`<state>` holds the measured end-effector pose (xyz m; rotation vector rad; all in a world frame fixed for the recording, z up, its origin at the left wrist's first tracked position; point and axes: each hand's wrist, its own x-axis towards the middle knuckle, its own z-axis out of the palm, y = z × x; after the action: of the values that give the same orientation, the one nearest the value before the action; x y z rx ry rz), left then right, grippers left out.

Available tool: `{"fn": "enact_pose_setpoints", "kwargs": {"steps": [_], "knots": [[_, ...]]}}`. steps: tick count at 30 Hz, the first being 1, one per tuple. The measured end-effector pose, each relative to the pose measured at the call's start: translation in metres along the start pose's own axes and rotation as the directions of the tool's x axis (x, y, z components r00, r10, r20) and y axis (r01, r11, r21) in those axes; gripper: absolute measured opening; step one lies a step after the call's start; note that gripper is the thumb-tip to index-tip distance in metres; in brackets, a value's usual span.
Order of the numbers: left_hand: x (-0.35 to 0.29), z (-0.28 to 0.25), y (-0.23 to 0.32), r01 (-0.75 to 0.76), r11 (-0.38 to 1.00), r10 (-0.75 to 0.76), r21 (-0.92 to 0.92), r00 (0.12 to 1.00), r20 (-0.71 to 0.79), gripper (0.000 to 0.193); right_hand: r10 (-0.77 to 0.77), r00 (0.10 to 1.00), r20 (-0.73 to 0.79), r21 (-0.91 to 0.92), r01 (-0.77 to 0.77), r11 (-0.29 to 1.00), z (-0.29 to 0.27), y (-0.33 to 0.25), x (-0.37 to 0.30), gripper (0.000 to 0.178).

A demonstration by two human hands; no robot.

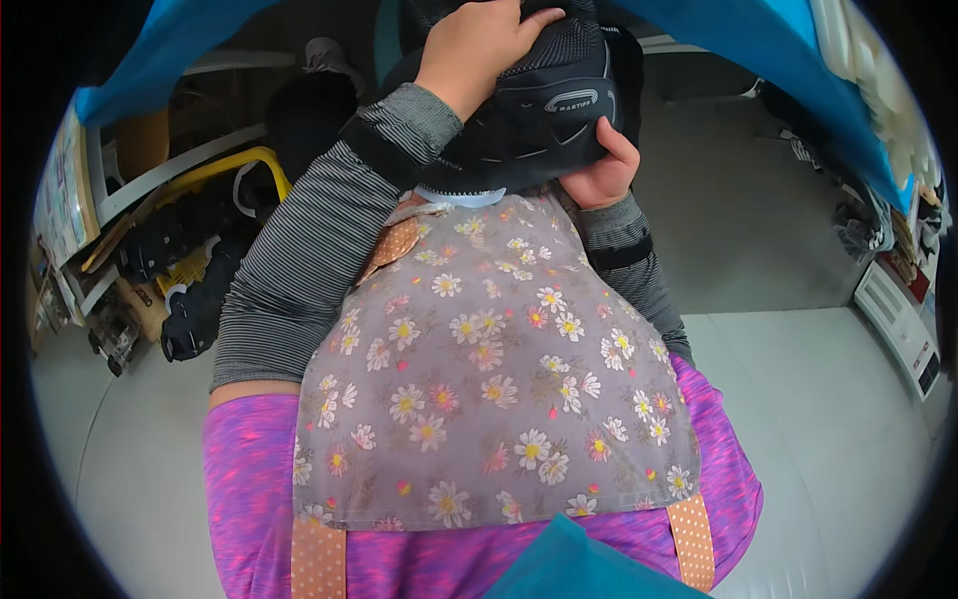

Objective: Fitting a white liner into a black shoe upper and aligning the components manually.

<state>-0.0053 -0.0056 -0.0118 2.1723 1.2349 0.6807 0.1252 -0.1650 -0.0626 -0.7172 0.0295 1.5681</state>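
In front of my body is a black fabric bag (539,125) with a mesh panel, an oval badge and reflective-looking seam lines. Its upper part runs out of the picture. My left hand (484,45) lies over the mesh at the top, its thumb stretched across it and its other fingers cut off by the picture's edge. Lower down, my right hand (604,170) pinches the bag's right side, the thumb in front and the fingers hidden behind. A pale toothed strip (461,198) shows under the bag's bottom edge, against my flowered apron (489,349).
On the left stands a yellow basket (274,165) with black pieces in and around it. Blue sheeting (738,50) hangs along the top. A white panel-shaped unit (898,324) is at the right, near dark and clear-wrapped items (863,225). The floor (788,429) is pale grey.
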Motion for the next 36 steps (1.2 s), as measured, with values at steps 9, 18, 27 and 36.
{"fn": "enact_pose_setpoints", "kwargs": {"steps": [9, 18, 27, 36], "knots": [[-0.006, 0.004, -0.005, -0.005, 0.999, 0.004, -0.037, 1.000, -0.023, 0.042, 0.030, 0.952, 0.306, 0.436, -0.168, 0.884, -0.009, 0.009, 0.005, 0.055], [-0.004, -0.034, 0.022, -0.148, 0.985, 0.163, 0.088, 0.967, -0.197, 0.047, -0.035, 0.933, 0.359, 0.461, -0.144, 0.876, 0.010, 0.006, -0.018, 0.075], [-0.002, -0.114, 0.063, -0.407, 0.856, 0.274, -0.319, 0.880, -0.388, 0.030, -0.075, 0.329, 0.941, -0.042, 0.335, 0.941, 0.045, -0.055, -0.046, 0.080], [0.002, -0.146, 0.079, -0.265, 0.963, 0.218, -0.042, 0.863, -0.456, 0.042, -0.254, 0.737, 0.626, -0.078, 0.384, 0.920, 0.127, -0.053, -0.059, 0.081]]}}
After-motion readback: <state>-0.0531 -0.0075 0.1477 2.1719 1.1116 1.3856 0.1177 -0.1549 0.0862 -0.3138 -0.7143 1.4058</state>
